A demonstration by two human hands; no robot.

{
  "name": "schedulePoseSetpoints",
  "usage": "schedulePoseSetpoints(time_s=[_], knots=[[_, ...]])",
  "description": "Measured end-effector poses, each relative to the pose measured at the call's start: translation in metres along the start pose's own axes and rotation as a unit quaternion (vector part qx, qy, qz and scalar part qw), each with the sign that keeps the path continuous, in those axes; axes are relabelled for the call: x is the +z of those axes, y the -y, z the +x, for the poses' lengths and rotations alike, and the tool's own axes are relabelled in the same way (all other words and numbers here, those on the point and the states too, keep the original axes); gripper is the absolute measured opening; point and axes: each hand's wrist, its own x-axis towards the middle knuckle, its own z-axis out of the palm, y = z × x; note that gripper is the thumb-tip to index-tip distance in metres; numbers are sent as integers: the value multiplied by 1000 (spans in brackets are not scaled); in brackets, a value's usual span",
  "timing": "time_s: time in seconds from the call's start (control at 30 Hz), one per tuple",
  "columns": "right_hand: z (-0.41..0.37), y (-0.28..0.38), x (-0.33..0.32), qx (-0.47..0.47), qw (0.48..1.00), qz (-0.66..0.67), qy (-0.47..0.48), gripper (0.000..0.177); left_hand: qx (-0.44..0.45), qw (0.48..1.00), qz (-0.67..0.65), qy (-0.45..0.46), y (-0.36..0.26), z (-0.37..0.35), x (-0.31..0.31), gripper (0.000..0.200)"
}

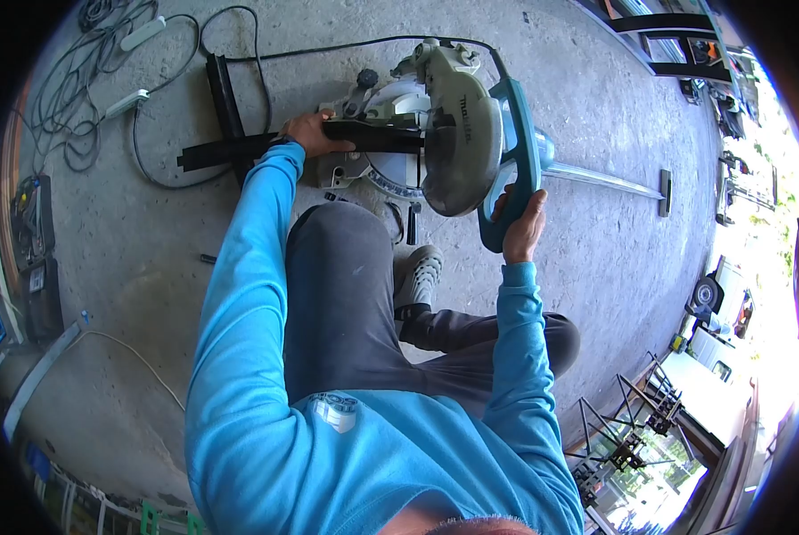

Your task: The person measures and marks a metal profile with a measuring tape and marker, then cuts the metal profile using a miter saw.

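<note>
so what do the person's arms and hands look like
Both arms are in long bright blue sleeves, left sleeve and right sleeve, reaching the wrists. The left hand and right hand are bare, no gloves. A dark band seems to sit at the left wrist.

Smooth, slightly shiny teal plastic on the handle (515,169) of the saw (417,116). Dull grey metal, a bit scuffed, on the round blade guard (460,156). Matt black on the long bar (230,150) across the saw; metal or plastic, hard to tell. Shiny bare metal on the thin rail (595,180) right of the saw. Rough, pale grey concrete floor (150,250) under the saw. Soft blue cloth on the sleeve (248,267) below the saw, soft grey cloth on the trousers (337,294). Black rubbery cables (69,98) and a white plastic plug strip (125,104) far left of the saw.
</note>
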Motion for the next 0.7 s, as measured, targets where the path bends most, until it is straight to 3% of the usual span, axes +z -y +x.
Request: schedulePoseSetpoints(time_s=[0.37,0.53,0.6,0.63,0.67,0.7], knots=[[3,4,-2,11,1000,23,17,79,17,999,-23,-33,10,6,15,93],[26,60,-11,21,999,9,33,80,47,997,-29,-58,11,-32,5,88],[45,77,-15,-23,999,-23,9,74,29,996,-5,-88,3,-75,-20,84],[55,84,-23,-89,991,-94,10,69,51,994,-13,-92,9,-90,-28,85],[57,97,-21,-183,968,-161,-66,64,70,992,-22,-100,18,-104,-35,86],[62,103,-18,-229,958,-136,-110,58,90,989,-34,-111,23,-117,-45,87]])
